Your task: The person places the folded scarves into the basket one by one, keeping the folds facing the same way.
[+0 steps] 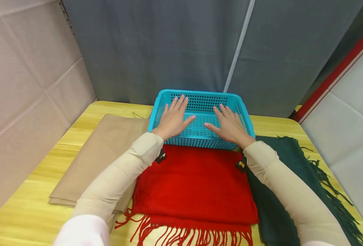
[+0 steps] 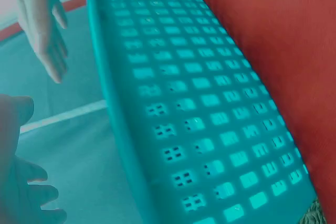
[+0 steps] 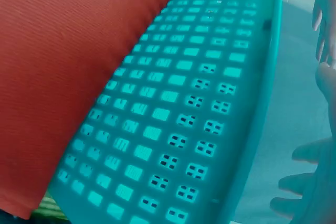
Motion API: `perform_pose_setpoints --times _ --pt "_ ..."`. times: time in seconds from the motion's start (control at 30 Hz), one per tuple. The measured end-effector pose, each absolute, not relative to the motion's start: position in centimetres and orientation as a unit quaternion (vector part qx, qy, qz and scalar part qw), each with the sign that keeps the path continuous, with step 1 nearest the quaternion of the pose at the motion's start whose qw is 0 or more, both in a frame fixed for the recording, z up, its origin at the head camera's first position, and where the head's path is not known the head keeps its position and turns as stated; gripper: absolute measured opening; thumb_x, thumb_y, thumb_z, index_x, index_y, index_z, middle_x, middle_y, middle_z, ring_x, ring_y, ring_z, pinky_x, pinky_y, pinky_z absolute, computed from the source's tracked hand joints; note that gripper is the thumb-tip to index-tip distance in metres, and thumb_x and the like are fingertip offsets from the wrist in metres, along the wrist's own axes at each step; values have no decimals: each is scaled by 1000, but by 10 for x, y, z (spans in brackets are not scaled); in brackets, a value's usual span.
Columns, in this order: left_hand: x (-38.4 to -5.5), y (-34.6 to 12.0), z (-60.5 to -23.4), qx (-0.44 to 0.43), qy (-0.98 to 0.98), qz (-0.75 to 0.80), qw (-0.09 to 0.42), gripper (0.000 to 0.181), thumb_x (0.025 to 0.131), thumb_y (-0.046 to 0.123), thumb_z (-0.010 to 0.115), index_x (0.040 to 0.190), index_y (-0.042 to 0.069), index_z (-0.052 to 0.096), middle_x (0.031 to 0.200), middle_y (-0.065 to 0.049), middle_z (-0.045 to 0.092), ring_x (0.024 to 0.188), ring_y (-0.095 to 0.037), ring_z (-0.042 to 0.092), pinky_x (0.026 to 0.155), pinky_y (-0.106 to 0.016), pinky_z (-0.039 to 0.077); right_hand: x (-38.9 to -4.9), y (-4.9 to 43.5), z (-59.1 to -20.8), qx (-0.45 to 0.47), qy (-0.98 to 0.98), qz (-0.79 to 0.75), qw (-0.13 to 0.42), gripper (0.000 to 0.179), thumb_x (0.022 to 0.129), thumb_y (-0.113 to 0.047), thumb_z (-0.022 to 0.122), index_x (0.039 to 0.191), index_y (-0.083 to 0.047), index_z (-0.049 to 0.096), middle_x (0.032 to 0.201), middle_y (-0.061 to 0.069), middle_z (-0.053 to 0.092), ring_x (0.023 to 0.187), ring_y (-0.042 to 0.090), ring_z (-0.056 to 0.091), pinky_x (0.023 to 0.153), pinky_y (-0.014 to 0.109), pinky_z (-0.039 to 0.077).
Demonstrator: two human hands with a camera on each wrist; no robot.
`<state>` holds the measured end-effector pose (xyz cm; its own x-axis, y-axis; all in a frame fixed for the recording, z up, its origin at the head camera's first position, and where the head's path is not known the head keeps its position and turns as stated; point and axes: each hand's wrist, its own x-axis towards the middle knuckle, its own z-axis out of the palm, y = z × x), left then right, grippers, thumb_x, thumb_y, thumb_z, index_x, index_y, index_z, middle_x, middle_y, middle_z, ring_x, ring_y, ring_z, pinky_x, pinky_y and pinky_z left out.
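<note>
Both hands hover over a blue plastic basket [image 1: 196,141] with slotted walls, its inside bare. My left hand [image 1: 173,118] is over the basket's left part, fingers straight and spread, palm down. Over the right part, my right hand [image 1: 230,126] is spread the same way, its thumb pointing inward. Neither hand holds anything. A folded red scarf [image 1: 196,184] with a fringe lies right in front of the basket, its fringe toward me. In the left wrist view the basket's slotted front wall [image 2: 184,82] stands beside the red cloth.
Folded beige cloth [image 1: 104,153] lies left of the red scarf, and a dark green fringed scarf [image 1: 295,153] lies to its right. All rest on a wooden table [image 1: 24,201]. A grey curtain [image 1: 156,48] hangs behind the basket, with pale cloth walls at both sides.
</note>
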<state>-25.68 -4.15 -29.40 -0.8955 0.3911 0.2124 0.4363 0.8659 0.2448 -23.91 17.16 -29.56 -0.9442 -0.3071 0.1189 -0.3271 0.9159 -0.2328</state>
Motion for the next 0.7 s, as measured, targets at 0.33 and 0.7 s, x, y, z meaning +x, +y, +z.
perform_pose_setpoints --times 0.33,0.7 --pt "-222 -60 -289 -260 -939 -194 111 69 89 52 39 142 13 18 147 0 10 134 -20 6 106 -42 7 -206 179 -297 207 -961 164 83 73 85 -47 51 138 -1 28 140 20 25 126 37 22 100 56 15" --pt "-179 -89 -304 -341 -877 -272 201 60 88 38 53 137 11 34 142 -3 27 130 -20 22 103 -40 21 -168 189 -302 259 -922 227 175 58 81 -29 65 128 -2 45 131 16 41 119 33 35 95 52 29"
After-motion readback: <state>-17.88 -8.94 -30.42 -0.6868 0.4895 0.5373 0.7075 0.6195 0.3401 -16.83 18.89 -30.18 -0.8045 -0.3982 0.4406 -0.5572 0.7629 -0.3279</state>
